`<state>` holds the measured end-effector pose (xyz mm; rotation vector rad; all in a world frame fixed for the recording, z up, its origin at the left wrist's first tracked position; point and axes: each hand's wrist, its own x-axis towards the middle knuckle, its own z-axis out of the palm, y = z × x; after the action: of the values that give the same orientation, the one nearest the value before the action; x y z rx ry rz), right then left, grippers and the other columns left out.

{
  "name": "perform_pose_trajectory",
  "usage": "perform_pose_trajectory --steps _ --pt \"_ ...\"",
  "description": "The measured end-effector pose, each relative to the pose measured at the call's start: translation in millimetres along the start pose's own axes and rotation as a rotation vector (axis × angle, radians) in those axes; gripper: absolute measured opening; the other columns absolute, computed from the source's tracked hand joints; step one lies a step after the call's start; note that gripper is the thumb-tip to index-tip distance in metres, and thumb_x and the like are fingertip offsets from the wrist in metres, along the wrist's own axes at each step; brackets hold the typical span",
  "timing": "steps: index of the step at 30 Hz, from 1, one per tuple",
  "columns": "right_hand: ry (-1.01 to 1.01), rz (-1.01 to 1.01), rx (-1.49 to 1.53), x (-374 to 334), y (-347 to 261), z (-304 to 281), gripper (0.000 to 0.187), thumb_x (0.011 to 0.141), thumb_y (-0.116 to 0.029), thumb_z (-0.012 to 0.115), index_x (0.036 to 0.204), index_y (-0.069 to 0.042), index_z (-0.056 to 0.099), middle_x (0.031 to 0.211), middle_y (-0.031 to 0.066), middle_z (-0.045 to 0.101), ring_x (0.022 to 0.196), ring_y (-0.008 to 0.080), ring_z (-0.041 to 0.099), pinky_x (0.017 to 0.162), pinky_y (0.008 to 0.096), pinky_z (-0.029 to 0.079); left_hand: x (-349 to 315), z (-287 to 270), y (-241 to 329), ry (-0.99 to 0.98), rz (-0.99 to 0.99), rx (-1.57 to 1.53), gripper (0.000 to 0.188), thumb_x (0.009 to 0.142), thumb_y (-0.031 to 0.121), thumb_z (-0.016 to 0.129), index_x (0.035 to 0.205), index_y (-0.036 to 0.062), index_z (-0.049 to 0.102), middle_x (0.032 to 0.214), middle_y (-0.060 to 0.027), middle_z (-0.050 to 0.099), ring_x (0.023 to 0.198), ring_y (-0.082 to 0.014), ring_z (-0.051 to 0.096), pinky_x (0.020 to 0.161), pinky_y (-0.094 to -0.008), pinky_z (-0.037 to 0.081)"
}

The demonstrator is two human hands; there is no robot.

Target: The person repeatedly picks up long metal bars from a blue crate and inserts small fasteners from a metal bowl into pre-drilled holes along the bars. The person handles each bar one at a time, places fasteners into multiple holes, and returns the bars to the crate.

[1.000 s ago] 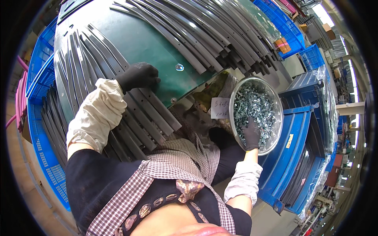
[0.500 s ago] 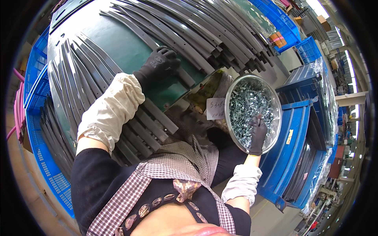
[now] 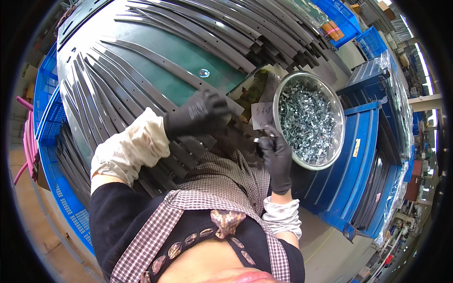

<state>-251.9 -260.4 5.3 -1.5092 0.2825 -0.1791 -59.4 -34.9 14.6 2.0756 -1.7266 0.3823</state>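
My left hand, in a black glove, is closed round a long dark grey strip near its right-hand end. The strip slants across the green table, and its end sticks out past my fingers. My right hand, also gloved in black, is raised between that end and the bowl, its fingertips pinched on a small shiny metal clip. Just right of it stands a round metal bowl full of loose metal clips.
More dark strips lie bundled at the far side, others fan out on the left. Blue crates stand at the left; a blue bin is at the right. A handwritten paper label sits beside the bowl.
My right hand has come out of the bowl and moved left with a metal clip. My left hand has drawn the strip nearer to me, away from the far bundle.
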Motion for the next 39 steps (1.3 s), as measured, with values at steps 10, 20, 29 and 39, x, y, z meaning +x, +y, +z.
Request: perform_pose_trajectory --steps 10,20,29,39 --pt "-0.143 -0.178 -0.151 -18 9 51 0.043 0.094 -0.012 0.071 0.131 0.004 0.057 0.113 0.0064 0.067 0.103 0.0108 0.062 0.090 0.0249 0.051 -16 0 58 -0.145 0.155 -0.114 0.031 0.082 0.024 0.068 0.111 0.0117 0.067 0.086 -0.0023 0.064 0.079 -0.0206 0.066 0.066 -0.0347 0.051" --pt "-0.402 0.325 0.196 -16 16 32 0.057 0.079 -0.013 0.087 0.127 0.001 0.059 0.108 -0.0003 0.064 0.096 0.0055 0.059 0.085 0.0233 0.051 -20 -1 51 -0.135 0.244 -0.076 0.036 0.082 0.028 0.065 0.115 0.0133 0.061 0.088 0.0000 0.060 0.079 -0.0178 0.064 0.069 -0.0356 0.049" --pt "-0.256 0.163 -0.063 -6 20 32 0.044 0.080 -0.008 0.085 0.117 0.002 0.064 0.101 0.0022 0.069 0.088 0.0064 0.060 0.079 0.0237 0.051 -23 9 27 -0.150 0.247 0.128 0.045 0.083 0.025 0.066 0.127 0.0186 0.062 0.099 -0.0047 0.064 0.089 -0.0213 0.064 0.077 -0.0391 0.051" --pt "-0.116 -0.105 -0.257 53 28 25 0.030 0.086 -0.017 0.082 0.103 0.003 0.067 0.087 0.0011 0.067 0.079 0.0084 0.058 0.074 0.0243 0.048 -12 30 -55 -0.097 -0.123 -0.133 0.045 0.071 0.026 0.077 0.114 0.0170 0.068 0.106 -0.0051 0.061 0.101 -0.0279 0.059 0.089 -0.0459 0.046"
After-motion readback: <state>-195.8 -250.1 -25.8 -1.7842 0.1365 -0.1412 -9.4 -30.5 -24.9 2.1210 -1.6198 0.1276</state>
